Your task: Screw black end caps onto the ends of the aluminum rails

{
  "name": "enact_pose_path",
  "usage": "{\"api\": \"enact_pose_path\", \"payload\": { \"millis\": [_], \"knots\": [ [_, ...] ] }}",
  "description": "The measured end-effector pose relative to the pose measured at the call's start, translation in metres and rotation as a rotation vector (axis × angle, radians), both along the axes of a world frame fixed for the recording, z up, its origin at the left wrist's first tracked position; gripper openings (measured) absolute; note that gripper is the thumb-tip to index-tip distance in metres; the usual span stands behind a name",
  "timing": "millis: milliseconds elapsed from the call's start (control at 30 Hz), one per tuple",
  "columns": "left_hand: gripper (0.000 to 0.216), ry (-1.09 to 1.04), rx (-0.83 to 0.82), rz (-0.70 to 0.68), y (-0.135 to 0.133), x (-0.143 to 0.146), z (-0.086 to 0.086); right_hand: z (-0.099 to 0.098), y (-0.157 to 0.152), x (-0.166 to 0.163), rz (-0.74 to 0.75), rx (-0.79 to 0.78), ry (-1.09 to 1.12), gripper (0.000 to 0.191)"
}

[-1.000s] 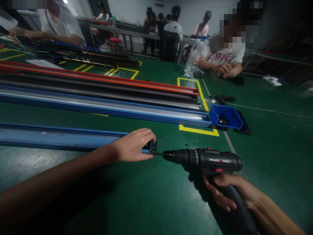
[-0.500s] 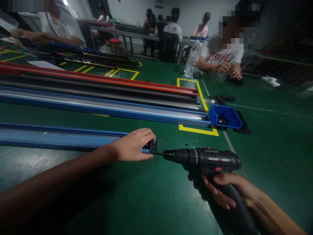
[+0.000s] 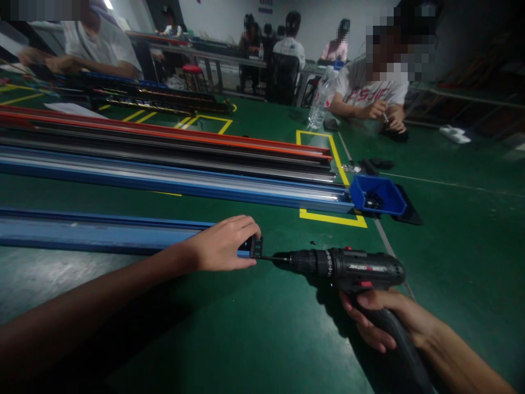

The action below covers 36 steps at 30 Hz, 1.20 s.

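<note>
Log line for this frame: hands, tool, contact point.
left hand: grips end of blue rail | right hand: holds cordless drill | bit: at black end cap | nearby: blue bin

Desk (image 3: 254, 328): dark green top, marked with yellow tape outlines (image 3: 334, 219) and a pale seam line running to the right.

Lying on it:
- Near blue rail (image 3: 102, 232), long, lying flat along the front, its end short of the tape outline.
- Row of long rails side by side behind it: blue (image 3: 184, 186), grey (image 3: 205, 164), orange (image 3: 205, 139), ends lined up at the yellow outline.
- Blue parts bin (image 3: 383, 207), touching the row's end, set on a black mat (image 3: 410, 216).
- Small black pieces (image 3: 377, 164) beyond the bin.
- Clear water bottle (image 3: 320, 101), upright, far side.
- White object (image 3: 453, 135), far right.
- Dark rails (image 3: 164, 98) and a white sheet (image 3: 68, 108), far left.
</note>
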<state>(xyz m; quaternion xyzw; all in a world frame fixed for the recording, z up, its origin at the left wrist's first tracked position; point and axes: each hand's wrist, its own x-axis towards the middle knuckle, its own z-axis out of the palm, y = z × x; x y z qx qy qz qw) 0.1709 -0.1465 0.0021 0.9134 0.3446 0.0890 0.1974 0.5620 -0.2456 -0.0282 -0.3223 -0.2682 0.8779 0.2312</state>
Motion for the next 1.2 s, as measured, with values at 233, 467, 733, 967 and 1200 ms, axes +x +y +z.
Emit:
{"api": "enact_pose_path", "payload": {
  "millis": [233, 467, 733, 967, 1200],
  "knots": [
    [0.032, -0.011, 0.007, -0.005, 0.0012, 0.0003, -0.0009, 0.0003, -0.0003, -0.0007, -0.011, -0.014, -0.011, 0.020],
    [0.031, -0.008, -0.008, -0.003, 0.0009, 0.0012, -0.0006, 0.0008, -0.0003, -0.0005, -0.013, -0.015, -0.013, 0.021],
    [0.031, -0.002, 0.000, -0.002, 0.0005, 0.0009, -0.0002, 0.0021, -0.0003, -0.0021, -0.013, -0.006, -0.045, 0.021],
    [0.031, 0.001, 0.010, 0.003, 0.0009, 0.0015, 0.0002, 0.0003, -0.0001, -0.0017, -0.010, -0.012, -0.008, 0.020],
    [0.032, -0.022, 0.018, -0.012, 0.0009, -0.0007, -0.0029, 0.0011, 0.0000, -0.0025, -0.012, -0.020, -0.020, 0.020]
  ]
}}
